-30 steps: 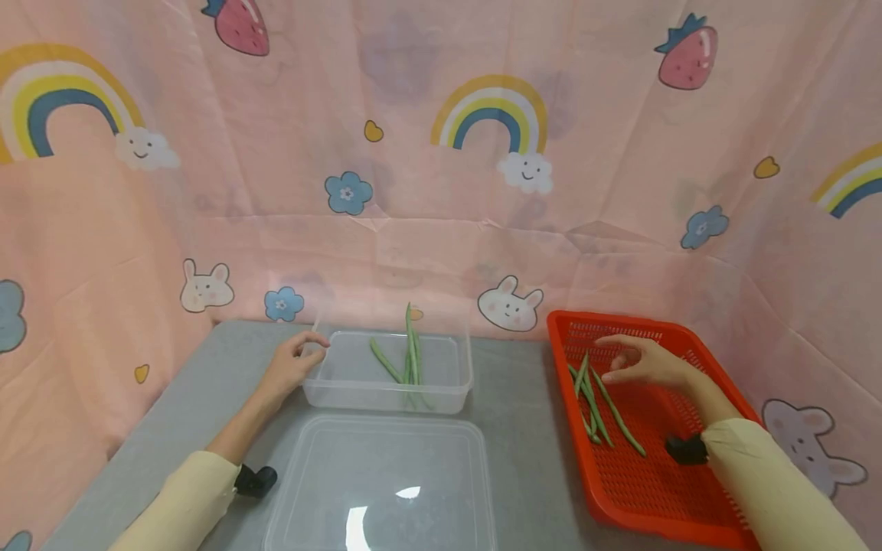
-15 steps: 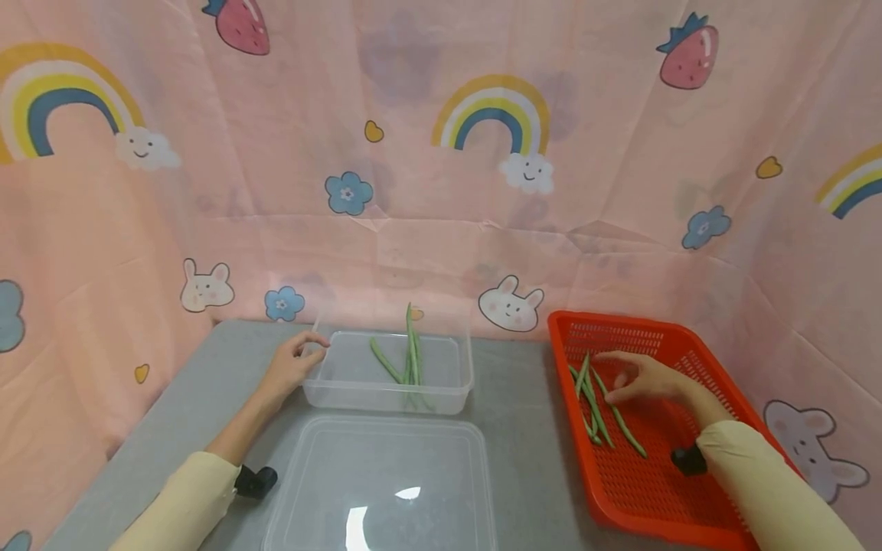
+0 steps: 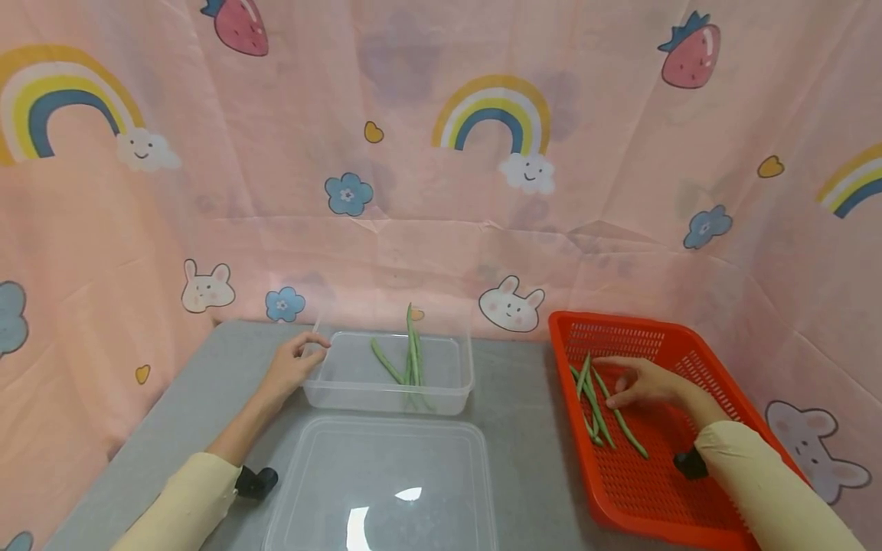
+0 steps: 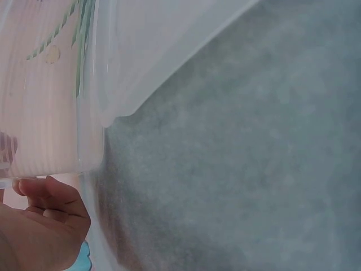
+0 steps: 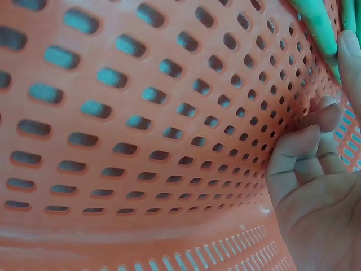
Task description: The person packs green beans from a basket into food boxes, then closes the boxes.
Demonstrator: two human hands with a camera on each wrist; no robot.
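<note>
Perforated red plastic fills the right wrist view: the floor of the shallow red plastic basket (image 5: 141,130) seen close up, with green string beans (image 5: 318,25) at the top right edge just past the fingertips (image 5: 352,53). The head view gives the layout that this close-up lacks: the red basket (image 3: 678,497) sits on the right of the grey table (image 3: 524,428), the loose green beans (image 3: 596,405) lie in its left half, and the right hand (image 3: 641,383) rests low over them, fingers extended and only lightly bent, tips touching or just above the beans; whether any bean is pinched cannot be told.

On the far left-centre, the left hand (image 3: 292,367) holds the left rim of a small clear plastic tub (image 3: 344,398) that contains several more green beans (image 3: 409,360). The left wrist view shows what the head view cannot: the thumb (image 4: 53,195) pressed against the tub's clear wall (image 4: 51,130), fingers curled at the rim. A clear plastic lid (image 3: 379,482) lies flat just near of the tub.
</note>
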